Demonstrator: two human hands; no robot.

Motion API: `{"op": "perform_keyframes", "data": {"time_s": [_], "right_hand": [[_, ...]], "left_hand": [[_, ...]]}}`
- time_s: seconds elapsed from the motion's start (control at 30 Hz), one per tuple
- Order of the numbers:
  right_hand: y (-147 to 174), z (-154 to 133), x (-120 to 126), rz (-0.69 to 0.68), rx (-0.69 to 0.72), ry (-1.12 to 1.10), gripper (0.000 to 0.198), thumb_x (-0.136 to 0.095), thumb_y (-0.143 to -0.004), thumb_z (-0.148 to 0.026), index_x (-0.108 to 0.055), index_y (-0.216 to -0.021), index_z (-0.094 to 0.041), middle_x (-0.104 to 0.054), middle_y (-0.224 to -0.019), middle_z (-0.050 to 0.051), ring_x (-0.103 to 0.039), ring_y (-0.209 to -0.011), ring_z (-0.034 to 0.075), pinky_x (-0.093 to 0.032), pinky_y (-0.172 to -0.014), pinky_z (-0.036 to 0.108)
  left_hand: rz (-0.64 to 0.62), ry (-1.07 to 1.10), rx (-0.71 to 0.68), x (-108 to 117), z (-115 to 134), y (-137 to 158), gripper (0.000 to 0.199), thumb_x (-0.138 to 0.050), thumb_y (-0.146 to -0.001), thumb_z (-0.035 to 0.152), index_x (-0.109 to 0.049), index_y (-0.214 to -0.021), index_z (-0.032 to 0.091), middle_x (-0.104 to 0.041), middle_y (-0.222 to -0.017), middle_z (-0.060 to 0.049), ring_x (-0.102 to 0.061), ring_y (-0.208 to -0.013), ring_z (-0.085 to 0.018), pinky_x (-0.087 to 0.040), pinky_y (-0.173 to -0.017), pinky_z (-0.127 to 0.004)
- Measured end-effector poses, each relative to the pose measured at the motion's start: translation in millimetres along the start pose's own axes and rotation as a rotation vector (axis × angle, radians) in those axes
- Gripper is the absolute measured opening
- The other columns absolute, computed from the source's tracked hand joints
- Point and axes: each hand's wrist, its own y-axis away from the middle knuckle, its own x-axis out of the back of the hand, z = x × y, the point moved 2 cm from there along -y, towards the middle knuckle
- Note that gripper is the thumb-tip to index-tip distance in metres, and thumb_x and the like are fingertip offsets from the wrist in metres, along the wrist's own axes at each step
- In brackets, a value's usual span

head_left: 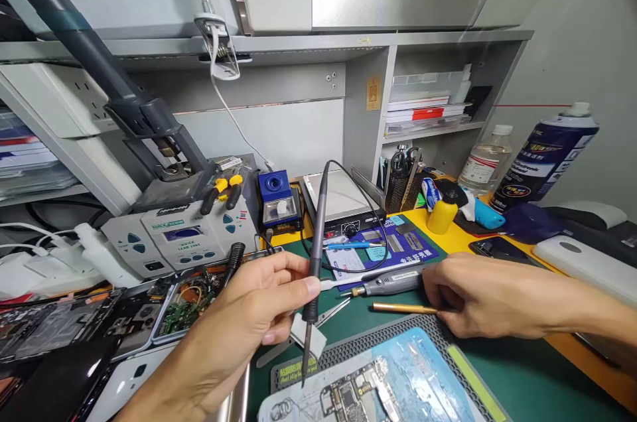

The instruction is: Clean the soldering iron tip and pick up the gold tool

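My left hand [249,322] grips a slim black soldering iron [314,256] upright, tip down, its point hovering over the front edge of a blue work mat [418,369]. A bare phone circuit board [348,399] lies on that mat. My right hand [478,296] rests flat on the green bench mat, its fingers on a thin gold-coloured tool [401,308]. Just beyond it lies a grey pen-shaped rotary tool [393,284]. The iron's black cable loops up and back toward the bench.
A grey soldering station [179,236] and a blue tip cleaner [276,200] stand behind. Opened phones [99,326] lie at left. A hot plate [341,200], a yellow bottle [442,210], a clear bottle [485,160] and a spray can [545,156] stand at right.
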Motion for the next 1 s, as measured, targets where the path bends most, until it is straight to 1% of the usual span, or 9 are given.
{"op": "perform_keyframes", "data": {"time_s": [0.07,0.17,0.3,0.37,0.53,0.63,0.8,0.9,1.0], "right_hand": [[3.5,2.1,3.7,-0.007,-0.038,-0.169,0.009,-0.057,-0.066,-0.013,-0.060,-0.070,-0.021,-0.058,-0.061,-0.002,-0.045,-0.051,0.012,-0.028,-0.042,0.021],[9.7,0.8,8.0,-0.035,-0.047,-0.563,0.012,-0.057,-0.070,-0.013,-0.048,-0.071,-0.021,-0.054,-0.060,-0.004,-0.048,-0.049,0.010,-0.038,-0.043,0.020],[13.4,-10.7,5.4,-0.002,0.080,-1.097,0.014,-0.061,-0.081,-0.023,-0.048,-0.076,-0.021,-0.059,-0.053,-0.003,-0.058,-0.045,0.013,-0.044,-0.041,0.020],[13.0,-19.4,-1.1,0.006,0.128,-1.220,0.016,-0.063,-0.083,-0.027,-0.050,-0.077,-0.019,-0.063,-0.061,0.000,-0.063,-0.050,0.014,-0.046,-0.041,0.020],[14.7,-41.1,-24.3,-0.054,0.116,-1.194,0.022,-0.065,-0.087,-0.035,-0.050,-0.085,-0.018,-0.061,-0.071,0.000,-0.062,-0.057,0.011,-0.041,-0.043,0.015],[17.6,-45.5,-37.7,-0.067,0.096,-1.138,0.019,-0.064,-0.089,-0.034,-0.052,-0.089,-0.020,-0.059,-0.074,-0.002,-0.060,-0.062,0.010,-0.040,-0.047,0.014],[18.6,-40.6,-57.1,-0.017,0.086,-1.067,0.014,-0.069,-0.085,-0.022,-0.055,-0.090,-0.023,-0.056,-0.065,-0.006,-0.055,-0.058,0.008,-0.035,-0.044,0.011],[19.8,-40.5,-61.8,0.073,0.094,-0.994,0.009,-0.065,-0.087,-0.026,-0.057,-0.087,-0.022,-0.055,-0.067,-0.005,-0.053,-0.058,0.009,-0.040,-0.049,0.016],[22.8,-45.8,-57.4,0.139,0.126,-0.891,0.010,-0.065,-0.086,-0.029,-0.060,-0.083,-0.021,-0.056,-0.069,-0.002,-0.053,-0.060,0.012,-0.044,-0.053,0.020]], "left_hand": [[0.000,0.000,0.002,-0.4,0.4,0.7,0.027,-0.068,-0.076,0.036,-0.059,-0.092,0.016,-0.044,-0.076,0.004,-0.022,-0.052,0.000,-0.018,-0.042,-0.017],[-0.020,0.007,-0.005,-0.7,0.7,1.5,0.027,-0.067,-0.077,0.037,-0.060,-0.092,0.016,-0.046,-0.076,0.004,-0.024,-0.052,0.000,-0.019,-0.042,-0.016],[-0.023,0.015,0.001,-1.1,0.1,1.7,0.025,-0.067,-0.077,0.037,-0.061,-0.091,0.017,-0.048,-0.076,0.004,-0.024,-0.052,0.000,-0.018,-0.042,-0.016],[-0.012,0.019,0.010,-1.4,-0.7,1.5,0.025,-0.067,-0.077,0.036,-0.062,-0.092,0.017,-0.049,-0.077,0.004,-0.024,-0.052,0.000,-0.017,-0.042,-0.016],[-0.007,0.019,0.017,-3.9,-2.5,1.1,0.027,-0.067,-0.077,0.036,-0.062,-0.095,0.017,-0.047,-0.074,0.005,-0.024,-0.053,-0.001,-0.018,-0.042,-0.016],[-0.018,0.015,0.008,-5.7,-3.4,1.2,0.029,-0.067,-0.077,0.040,-0.062,-0.095,0.017,-0.045,-0.071,0.005,-0.025,-0.053,-0.002,-0.020,-0.042,-0.015],[-0.018,0.011,-0.008,-7.7,-4.6,0.4,0.030,-0.065,-0.079,0.041,-0.060,-0.097,0.018,-0.040,-0.068,0.006,-0.023,-0.052,-0.002,-0.020,-0.042,-0.016],[0.006,0.023,0.012,-8.6,-4.7,-0.3,0.030,-0.065,-0.079,0.040,-0.060,-0.099,0.018,-0.039,-0.066,0.007,-0.023,-0.051,-0.002,-0.018,-0.043,-0.017],[0.003,0.019,0.017,-9.6,-4.3,-0.9,0.033,-0.064,-0.079,0.041,-0.061,-0.103,0.019,-0.044,-0.069,0.006,-0.024,-0.052,-0.002,-0.017,-0.043,-0.018]]}}
